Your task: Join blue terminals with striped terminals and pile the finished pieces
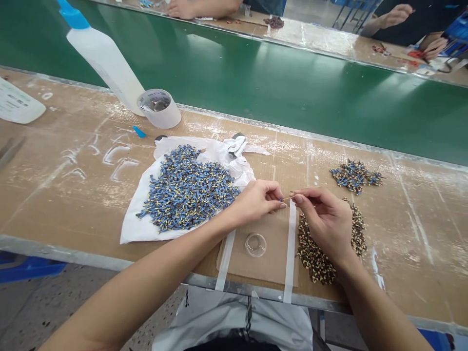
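My left hand (258,199) and my right hand (325,222) meet above a cardboard pad (272,258) taped to the bench. Both pinch the ends of a thin wooden stick (289,197) held level between them. A big heap of small blue and yellow pieces (186,189) lies on a white plastic sheet (135,226) to the left of my left hand. Under my right wrist spreads a heap of brown speckled pieces (314,258). A small clear round dish (255,244) sits on the cardboard just below my hands.
A white squeeze bottle with a blue cap (104,56) leans on a tape roll (159,108) at the back left. A smaller blue pile (354,175) lies to the right. Behind runs a green conveyor belt (256,73); other people's hands (393,15) work across it.
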`<action>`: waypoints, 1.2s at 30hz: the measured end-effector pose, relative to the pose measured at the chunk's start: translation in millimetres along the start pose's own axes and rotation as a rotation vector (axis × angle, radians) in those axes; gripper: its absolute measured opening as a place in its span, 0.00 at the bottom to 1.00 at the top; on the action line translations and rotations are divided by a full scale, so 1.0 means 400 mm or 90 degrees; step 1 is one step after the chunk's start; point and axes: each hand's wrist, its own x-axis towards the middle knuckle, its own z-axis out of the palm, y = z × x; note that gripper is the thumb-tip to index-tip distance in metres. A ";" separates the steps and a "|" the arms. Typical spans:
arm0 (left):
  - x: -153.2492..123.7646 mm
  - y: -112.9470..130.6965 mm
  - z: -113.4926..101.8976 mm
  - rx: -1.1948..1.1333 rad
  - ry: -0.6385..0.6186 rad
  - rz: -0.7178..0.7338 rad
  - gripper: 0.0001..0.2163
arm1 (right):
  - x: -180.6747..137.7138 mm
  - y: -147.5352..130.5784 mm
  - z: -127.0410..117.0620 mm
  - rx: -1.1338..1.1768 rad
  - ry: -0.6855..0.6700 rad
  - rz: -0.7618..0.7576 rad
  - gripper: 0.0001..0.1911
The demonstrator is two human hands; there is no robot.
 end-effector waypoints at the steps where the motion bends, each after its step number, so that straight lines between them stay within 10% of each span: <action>1: -0.001 0.000 -0.001 0.000 -0.001 -0.001 0.05 | 0.001 -0.002 0.000 -0.013 0.001 -0.012 0.03; 13: -0.004 0.005 -0.005 -0.026 -0.005 0.007 0.06 | 0.000 -0.004 -0.005 0.159 -0.015 0.045 0.03; 21: 0.000 0.013 -0.027 -0.070 -0.005 0.017 0.04 | -0.018 -0.078 0.011 0.303 -0.331 -0.151 0.02; 28: 0.011 0.009 -0.045 -0.101 -0.022 -0.036 0.05 | -0.036 -0.070 0.039 0.176 -0.429 -0.198 0.08; 36: 0.014 0.006 -0.052 -0.117 -0.016 -0.030 0.07 | -0.007 -0.049 0.034 0.167 -0.358 -0.181 0.12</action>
